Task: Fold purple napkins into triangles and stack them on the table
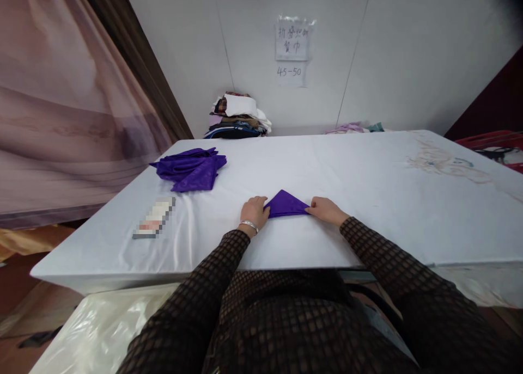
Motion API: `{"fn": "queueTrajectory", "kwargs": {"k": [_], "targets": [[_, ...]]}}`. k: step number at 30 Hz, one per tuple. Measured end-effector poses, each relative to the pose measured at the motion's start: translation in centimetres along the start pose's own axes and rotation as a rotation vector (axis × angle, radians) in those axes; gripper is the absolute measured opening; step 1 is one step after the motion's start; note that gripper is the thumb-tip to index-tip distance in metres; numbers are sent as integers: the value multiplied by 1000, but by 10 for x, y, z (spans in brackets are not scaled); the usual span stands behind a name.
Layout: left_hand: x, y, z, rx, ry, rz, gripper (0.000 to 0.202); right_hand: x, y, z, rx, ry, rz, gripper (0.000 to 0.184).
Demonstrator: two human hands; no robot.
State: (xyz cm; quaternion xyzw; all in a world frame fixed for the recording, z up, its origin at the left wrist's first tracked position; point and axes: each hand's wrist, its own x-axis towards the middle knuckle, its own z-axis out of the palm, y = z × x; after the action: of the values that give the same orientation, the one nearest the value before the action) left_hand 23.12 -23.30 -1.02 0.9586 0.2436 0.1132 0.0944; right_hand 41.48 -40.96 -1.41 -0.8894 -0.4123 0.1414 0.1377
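A purple napkin (pixel 285 204), folded into a triangle, lies on the white-covered table (pixel 347 238) with its peak pointing away from me. My left hand (pixel 255 211) is at the triangle's left corner, thumb and fingers closed on the cloth. At the opposite corner, my right hand (pixel 326 209) pinches the napkin between thumb and curled fingers. The long folded edge runs between both hands, facing me. To the left is a loose heap of purple napkins (pixel 188 170), apart from my hands.
A blurred, phone-shaped object (pixel 154 218) lies at the table's left. Behind the table, a clothes pile (pixel 239 117) rises by the wall, with handwritten paper signs (pixel 292 50) above. A pink curtain (pixel 61 91) hangs at left; a red basket (pixel 494 142) is at right.
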Motion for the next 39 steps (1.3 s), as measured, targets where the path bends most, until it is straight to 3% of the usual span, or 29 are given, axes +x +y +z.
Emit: {"fn": "queueTrajectory", "kwargs": {"k": [4, 7, 12, 15, 17, 19, 23, 27, 31, 39], "targets": [[11, 16, 9, 3, -48, 309, 46, 0, 1, 3, -50, -21, 22, 31], [16, 21, 22, 53, -182, 407, 57, -3, 5, 1, -78, -15, 42, 35], [16, 16, 35, 74, -243, 423, 63, -11, 31, -12, 57, 14, 12, 23], [17, 14, 36, 80, -235, 435, 63, -15, 45, -20, 292, 188, 46, 21], [17, 14, 37, 88, -236, 437, 63, -17, 41, -22, 413, 318, -12, 26], [18, 14, 37, 96, -236, 434, 63, -19, 23, -19, 437, 373, -157, 33], [17, 14, 38, 109, -240, 438, 61, -19, -33, 3, 214, 257, -506, 52], [17, 15, 35, 160, -290, 463, 58, -15, -66, 35, 8, 114, -616, 82], [17, 17, 33, 154, -294, 443, 58, -15, -58, 52, -7, 98, -582, 89], [17, 16, 37, 88, -257, 412, 66, -27, -29, 49, -76, 149, -523, 83]]}}
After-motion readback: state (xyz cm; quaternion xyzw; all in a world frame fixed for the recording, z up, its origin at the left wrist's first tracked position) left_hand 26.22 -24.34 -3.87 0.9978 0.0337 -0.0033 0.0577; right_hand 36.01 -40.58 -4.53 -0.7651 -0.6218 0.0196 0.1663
